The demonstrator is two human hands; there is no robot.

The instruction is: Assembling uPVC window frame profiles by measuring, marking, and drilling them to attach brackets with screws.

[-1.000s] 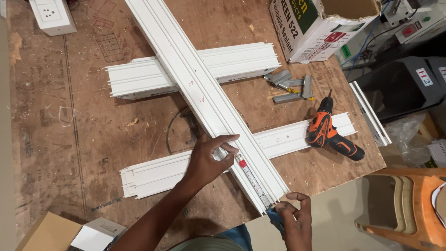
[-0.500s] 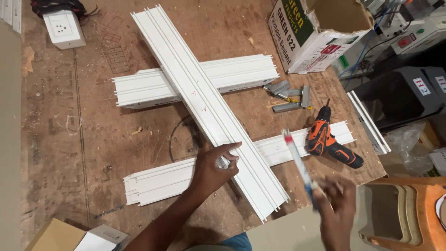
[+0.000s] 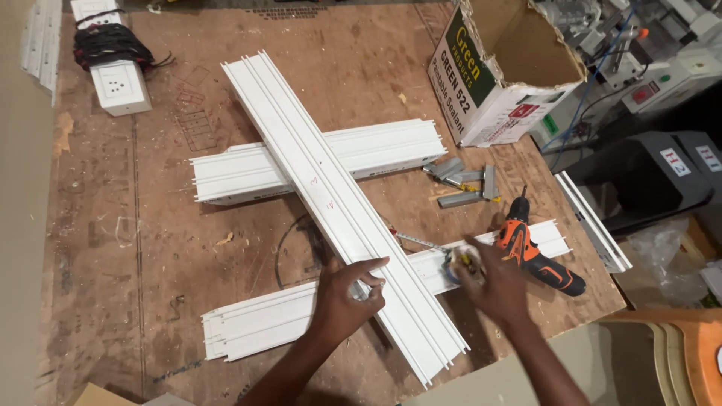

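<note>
A long white plastic channel point(image 3: 316, 180) lies diagonally across two shorter white channels, one farther back point(image 3: 376, 150) and one nearer point(image 3: 256, 327), on a worn wooden table point(image 3: 150, 248). My left hand point(image 3: 347, 299) rests on the near part of the long channel, fingers pinched on a small pale object I cannot make out. To its right, my right hand point(image 3: 492, 284) is blurred and grips a tape measure point(image 3: 455, 263). A short length of tape point(image 3: 414, 240) sticks out to the left. That hand hovers over the nearer cross channel, just left of an orange and black drill point(image 3: 538, 257).
Several grey metal brackets point(image 3: 466, 180) lie behind the drill. An open cardboard box point(image 3: 500, 71) stands at the back right. At the back left is a white socket box point(image 3: 119, 86) with coiled black cable. A loose white strip point(image 3: 590, 218) lies at the table's right edge, beside a black machine point(image 3: 647, 180).
The tape was stretched along the long channel; my right hand lifted it off and swung right toward the drill, the tape drawing in. My left hand stayed on the channel.
</note>
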